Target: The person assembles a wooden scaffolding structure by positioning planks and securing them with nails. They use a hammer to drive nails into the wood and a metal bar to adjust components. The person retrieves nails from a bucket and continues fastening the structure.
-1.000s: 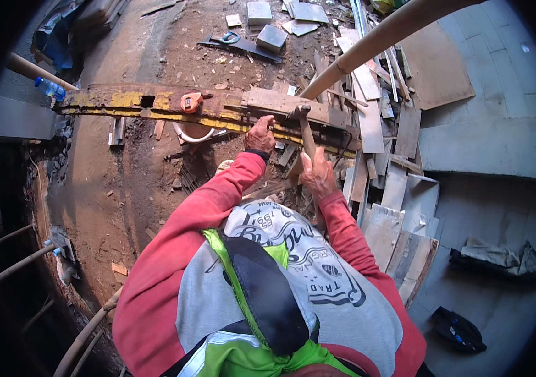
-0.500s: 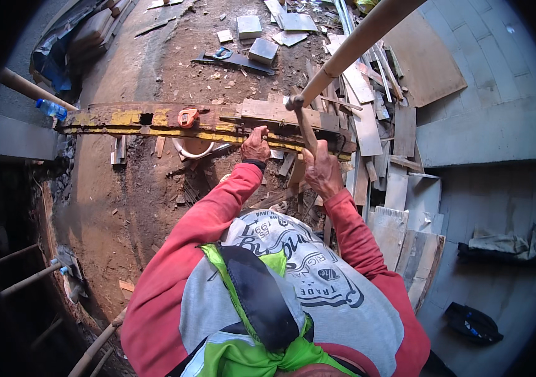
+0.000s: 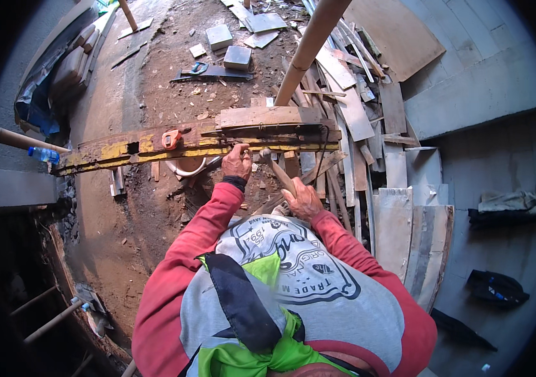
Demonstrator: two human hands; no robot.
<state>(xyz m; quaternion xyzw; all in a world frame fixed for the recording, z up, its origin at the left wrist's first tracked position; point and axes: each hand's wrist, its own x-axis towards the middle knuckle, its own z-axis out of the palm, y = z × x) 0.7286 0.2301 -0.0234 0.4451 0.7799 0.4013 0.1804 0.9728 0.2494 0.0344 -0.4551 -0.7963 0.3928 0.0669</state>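
Your right hand (image 3: pixel 305 201) gripping the hammer (image 3: pixel 281 176), its head just right of your left hand (image 3: pixel 237 164), whose grip you cannot tell, the yellow-streaked beam (image 3: pixel 200 142) beyond both.

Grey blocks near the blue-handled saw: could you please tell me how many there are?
2: the nearer block is just beyond the blade of the saw; the farther block is behind it, slightly left. Others may be hidden.

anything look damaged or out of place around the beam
The long beam looks worn: its yellow paint is patchy, and a dark, squarish hole gapes left of the orange tape measure. Loose boards lie jumbled to the right.
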